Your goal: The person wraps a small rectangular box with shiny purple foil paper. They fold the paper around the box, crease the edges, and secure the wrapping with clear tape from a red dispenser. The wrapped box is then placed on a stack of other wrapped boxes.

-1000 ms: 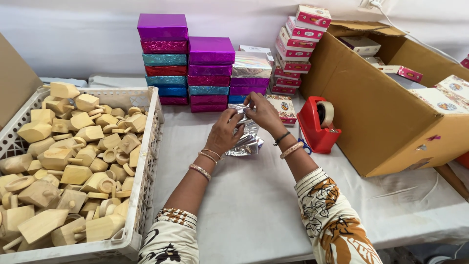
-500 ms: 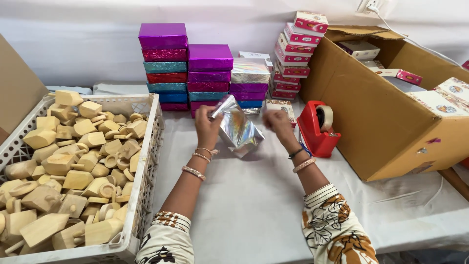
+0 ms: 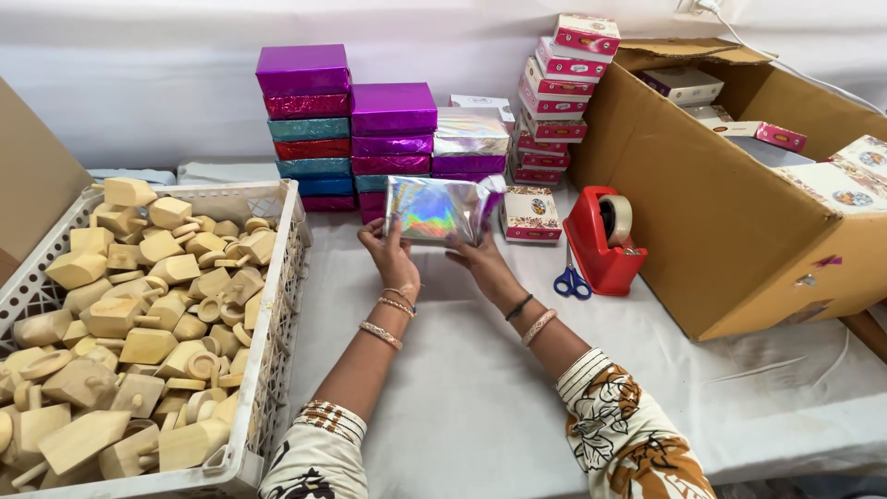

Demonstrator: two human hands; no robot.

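We hold a small rectangular box wrapped in holographic silver foil (image 3: 436,211) above the white-covered desk (image 3: 462,397), near the middle of the scene and just in front of the stacked boxes. Our left hand (image 3: 390,254) grips the box at its left end; the fingers are curled around the lower left edge, pinching the foil. Our right hand (image 3: 482,259) supports the box from below at its right end, with its fingers closed against the underside and the loose foil flap at the right side. Both wrists carry bangles.

Far behind the box stand stacks of foil-wrapped boxes in purple, red and teal (image 3: 346,134); one silver-wrapped box lies on top of the right part of that stack. To the right of them rises a stack of pink-and-white printed cartons (image 3: 559,92), and one single printed carton (image 3: 529,214) sits on the desk just right of the held box.

A red tape dispenser (image 3: 602,242) stands right of that carton, with blue-handled scissors (image 3: 571,280) lying just beside its near left corner. A large open cardboard carton (image 3: 739,203) fills the right side. At the left, a white plastic crate (image 3: 277,305) holds many pale wooden pieces (image 3: 129,314)
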